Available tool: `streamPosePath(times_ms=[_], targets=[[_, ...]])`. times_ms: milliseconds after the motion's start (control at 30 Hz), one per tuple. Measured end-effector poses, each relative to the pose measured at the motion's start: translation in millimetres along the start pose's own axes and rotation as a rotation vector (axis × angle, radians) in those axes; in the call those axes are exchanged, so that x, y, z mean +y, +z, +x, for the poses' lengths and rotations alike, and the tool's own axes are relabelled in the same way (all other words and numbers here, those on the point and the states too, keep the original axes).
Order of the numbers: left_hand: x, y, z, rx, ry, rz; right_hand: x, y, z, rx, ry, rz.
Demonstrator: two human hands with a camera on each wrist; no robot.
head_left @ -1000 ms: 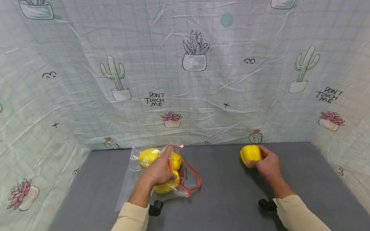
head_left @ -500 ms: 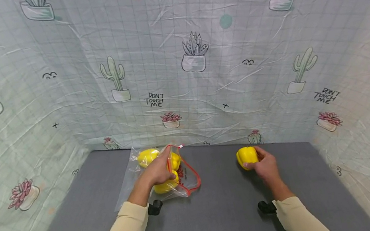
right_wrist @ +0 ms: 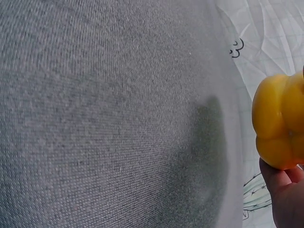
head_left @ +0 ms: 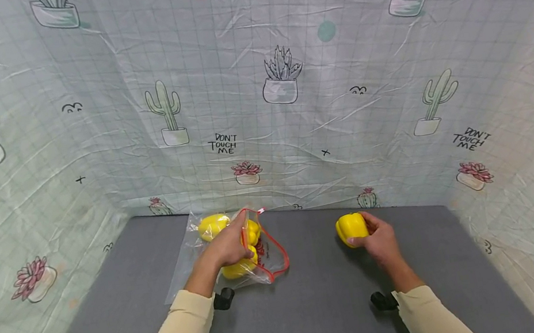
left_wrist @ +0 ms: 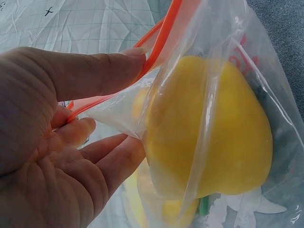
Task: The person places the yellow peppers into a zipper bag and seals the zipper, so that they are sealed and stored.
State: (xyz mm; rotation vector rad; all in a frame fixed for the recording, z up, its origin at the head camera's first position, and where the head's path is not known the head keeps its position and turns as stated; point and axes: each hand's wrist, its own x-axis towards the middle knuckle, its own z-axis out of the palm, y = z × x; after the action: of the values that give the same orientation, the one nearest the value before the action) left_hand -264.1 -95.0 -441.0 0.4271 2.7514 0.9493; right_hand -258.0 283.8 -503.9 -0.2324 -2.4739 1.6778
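In the head view my left hand (head_left: 229,246) grips the red-edged rim of a clear plastic zip bag (head_left: 273,260), left of the table's middle. Several yellow bell peppers (head_left: 212,227) lie inside it, partly hidden by that hand. The left wrist view has the thumb on the orange zip strip (left_wrist: 159,50), fingers curled beneath, and a big yellow pepper (left_wrist: 213,128) close by behind the film. To the right, my right hand (head_left: 382,239) holds another yellow bell pepper (head_left: 351,230) between thumb and fingers. That pepper (right_wrist: 280,121) is off the table, its shadow cast below.
Both hands work over a dark grey table (head_left: 311,311). A pale sheet (head_left: 247,105) printed with cacti rises behind it and on both sides. Black wrist mounts (head_left: 384,300) sit at each cuff.
My right hand has carried its pepper a little to the left, toward the bag. The left hand and the bag have stayed almost still.
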Motion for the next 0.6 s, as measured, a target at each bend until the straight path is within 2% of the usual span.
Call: streamPosePath(times_ms=[367,600], targets=[[-0.4,-1.3,1.9,0.003,0.003,0.017,-4.7,6.9,-4.1,-0.037,-0.019,-0.017],[-1.9,-2.3,2.8,0.009,0.022,0.032,-5.4,7.2,-5.9,-0.098,-0.032,0.004]])
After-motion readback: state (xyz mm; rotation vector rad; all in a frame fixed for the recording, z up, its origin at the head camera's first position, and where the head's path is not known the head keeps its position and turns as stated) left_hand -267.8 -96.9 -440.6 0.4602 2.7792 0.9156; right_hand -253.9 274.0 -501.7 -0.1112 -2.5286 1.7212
